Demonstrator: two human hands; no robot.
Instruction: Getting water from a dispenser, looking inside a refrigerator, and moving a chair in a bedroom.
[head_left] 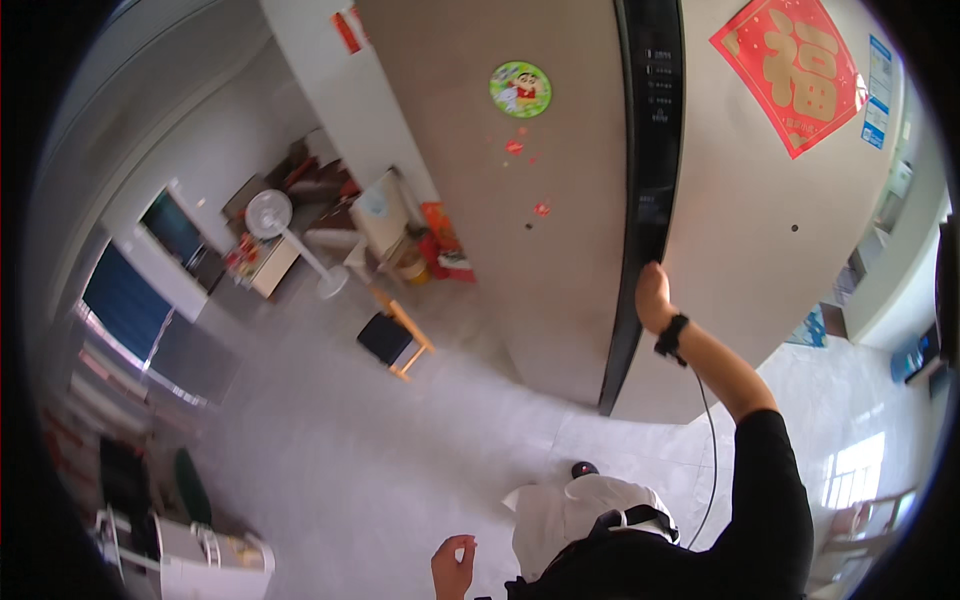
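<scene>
The tall beige refrigerator (750,240) stands ahead and to the right, a black vertical strip (655,150) running between its door panels. The right hand (655,297), a dark wristband (671,336) at its wrist, is at the strip's lower part; its fingers are hidden, so whether that grip is spread or pinching cannot be told. The left hand (453,570) hangs near, well apart from the refrigerator, its grip loosely curled with thumb and fingertips slightly spread; far left stands a white fan (270,214)
</scene>
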